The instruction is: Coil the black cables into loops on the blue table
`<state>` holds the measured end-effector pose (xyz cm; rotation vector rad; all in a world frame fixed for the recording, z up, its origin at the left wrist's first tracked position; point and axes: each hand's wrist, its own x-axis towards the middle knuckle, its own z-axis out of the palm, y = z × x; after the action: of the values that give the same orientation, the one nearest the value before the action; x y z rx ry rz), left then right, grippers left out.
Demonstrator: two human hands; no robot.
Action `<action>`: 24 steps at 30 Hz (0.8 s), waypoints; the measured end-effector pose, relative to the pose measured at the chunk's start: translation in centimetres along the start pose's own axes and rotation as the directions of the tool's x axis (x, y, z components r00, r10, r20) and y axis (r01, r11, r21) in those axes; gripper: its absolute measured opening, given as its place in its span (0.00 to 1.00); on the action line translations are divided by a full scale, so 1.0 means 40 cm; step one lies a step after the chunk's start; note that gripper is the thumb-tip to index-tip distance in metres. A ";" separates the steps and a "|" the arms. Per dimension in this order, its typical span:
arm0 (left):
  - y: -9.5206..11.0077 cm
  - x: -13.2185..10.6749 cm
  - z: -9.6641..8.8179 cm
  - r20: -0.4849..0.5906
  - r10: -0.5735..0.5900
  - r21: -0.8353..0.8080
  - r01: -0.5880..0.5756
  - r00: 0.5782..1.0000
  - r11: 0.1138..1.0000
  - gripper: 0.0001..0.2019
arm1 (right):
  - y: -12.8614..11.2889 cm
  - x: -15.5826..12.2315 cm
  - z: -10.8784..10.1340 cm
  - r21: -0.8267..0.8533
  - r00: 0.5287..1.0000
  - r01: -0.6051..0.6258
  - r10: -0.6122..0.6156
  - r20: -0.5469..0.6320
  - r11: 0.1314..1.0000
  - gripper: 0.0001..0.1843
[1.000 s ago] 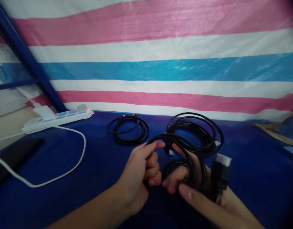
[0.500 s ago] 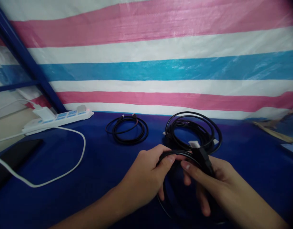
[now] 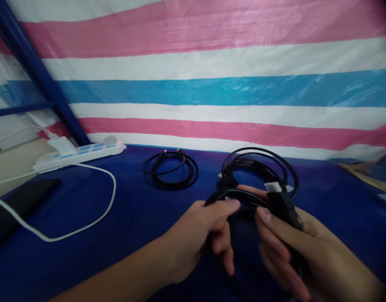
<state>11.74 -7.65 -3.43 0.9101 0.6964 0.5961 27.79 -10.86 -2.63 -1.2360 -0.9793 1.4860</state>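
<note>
A loop of black cable (image 3: 243, 193) runs between my two hands above the blue tabletop. My left hand (image 3: 195, 239) is closed around the left side of this loop, its thumb stretched along the top and its other fingers curled below. On the other side, my right hand (image 3: 301, 247) grips the cable's right side together with its black connector (image 3: 282, 205). A white cap (image 3: 272, 187) covers the connector's tip. The lower part of the loop is dark and partly hidden by my fingers.
Behind my hands lie a larger coiled black cable (image 3: 262, 149) and a smaller black coil (image 3: 174, 184). A white power strip (image 3: 86, 154) stands at back left, with a white cord (image 3: 113, 191) curving across the tabletop (image 3: 142, 218) near a black flat object (image 3: 29, 199). Striped sheeting (image 3: 211, 92) hangs behind.
My left thumb has straightened and its fingers have shifted on the loop. My right hand, with the connector, has moved slightly right and its fingers have extended. The view has shifted slightly.
</note>
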 end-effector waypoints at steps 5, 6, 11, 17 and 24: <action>-0.017 0.021 0.005 -0.053 0.057 0.057 -0.053 0.997 0.997 0.28 | -0.006 0.015 -0.027 0.182 0.990 -0.118 0.100 0.104 0.976 0.31; -0.017 0.026 0.000 -0.104 0.059 0.043 -0.055 0.993 0.998 0.29 | -0.007 0.014 -0.034 0.245 0.991 -0.108 0.085 0.102 0.964 0.30; -0.028 0.039 -0.021 -0.138 -0.085 0.037 0.090 0.987 0.995 0.25 | -0.016 -0.010 -0.054 0.490 1.000 -0.021 0.015 0.015 0.872 0.22; -0.046 0.019 0.014 0.012 -0.053 -0.147 0.054 0.999 0.988 0.21 | -0.018 0.001 -0.044 0.405 0.985 -0.105 0.041 0.165 0.908 0.28; -0.018 0.008 0.024 0.130 0.239 -0.466 -0.153 0.962 0.871 0.24 | -0.009 0.013 -0.020 0.167 0.997 0.034 -0.022 -0.078 0.985 0.27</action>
<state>12.79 -8.23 -3.72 0.5885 0.2743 0.8052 28.60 -10.27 -2.54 -1.1441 -0.8008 1.4577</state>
